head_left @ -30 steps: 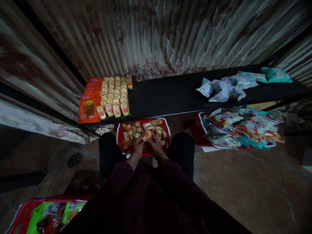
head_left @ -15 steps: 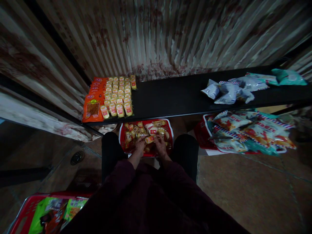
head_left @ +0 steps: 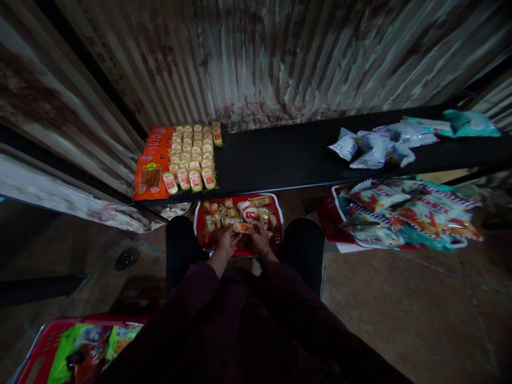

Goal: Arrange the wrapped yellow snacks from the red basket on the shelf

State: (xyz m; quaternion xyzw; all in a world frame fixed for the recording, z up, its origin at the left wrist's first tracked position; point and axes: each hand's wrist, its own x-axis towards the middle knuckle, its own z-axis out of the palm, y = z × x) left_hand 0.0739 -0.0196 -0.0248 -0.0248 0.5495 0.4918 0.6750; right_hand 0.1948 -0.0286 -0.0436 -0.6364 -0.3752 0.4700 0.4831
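Note:
Between my two hands is a small wrapped snack cake (head_left: 242, 228), yellow with an orange-and-white label. My left hand (head_left: 227, 242) grips its left end and my right hand (head_left: 261, 240) its right end, fingers closed. Both hands are over a red basket (head_left: 280, 205) with a white rim, which sits between my knees. Loose wrapped cakes (head_left: 224, 210) of similar size fill the basket, some with red labels. On the left of the black shelf (head_left: 272, 157), rows of small yellow wrapped cakes (head_left: 194, 154) stand close together.
Orange snack packets (head_left: 150, 170) line the shelf's left end. Silver and teal bags (head_left: 372, 149) lie at its right. A second red basket (head_left: 330, 216) heaped with chip bags (head_left: 428, 210) stands below. Another red basket (head_left: 34, 349) with green packets is at lower left. A pleated curtain (head_left: 256, 64) hangs behind.
The cake in my hands has turned from a slight tilt to nearly level, showing a longer side. My hands stay over the basket. The view has shifted slightly.

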